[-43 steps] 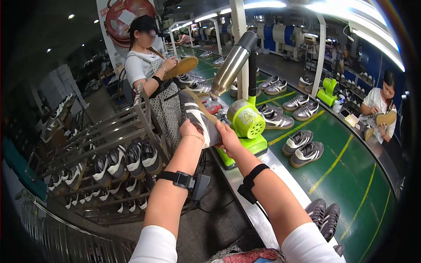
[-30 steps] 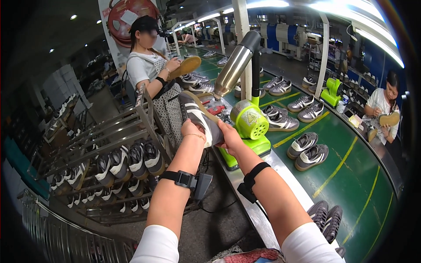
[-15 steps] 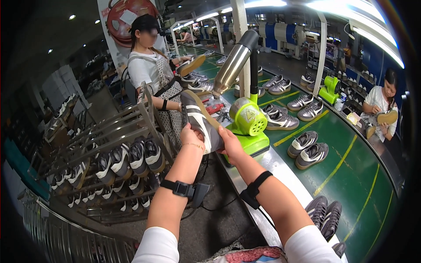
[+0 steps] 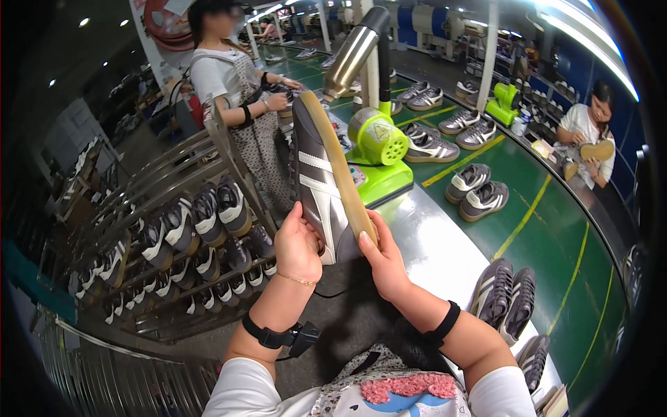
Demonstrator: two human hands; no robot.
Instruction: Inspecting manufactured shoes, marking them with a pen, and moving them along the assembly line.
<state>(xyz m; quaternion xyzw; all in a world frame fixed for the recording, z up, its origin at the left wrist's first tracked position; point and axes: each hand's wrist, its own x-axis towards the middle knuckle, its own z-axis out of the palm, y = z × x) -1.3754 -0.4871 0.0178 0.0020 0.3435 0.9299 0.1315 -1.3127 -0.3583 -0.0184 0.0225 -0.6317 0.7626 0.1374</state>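
Between my hands is a dark grey sneaker [image 4: 318,182] with white stripes and a tan gum sole, toe up and tipped on its side. My left hand [image 4: 299,247] grips it low at the heel and opening; the fingertips are partly hidden behind it. On the other side my right hand [image 4: 383,257] is closed on the heel end, thumb pressed on the sole edge. Just beyond the toe hangs the silver nozzle of a heat blower [image 4: 347,62]. Its lime-green motor housing [image 4: 377,137] stands on a green base right of the shoe.
A metal rack [image 4: 149,187] filled with sneakers stands at left. The green conveyor [image 4: 535,243] at right carries pairs of sneakers [image 4: 479,191], with more sneakers [image 4: 511,299] at its near edge. One co-worker [image 4: 229,90] stands ahead; another co-worker [image 4: 590,132] sits across, holding a shoe.
I have drawn the sneaker back toward me, away from the blower nozzle, and turned it more upright. My view has shifted downward. The co-worker ahead no longer holds up a shoe.
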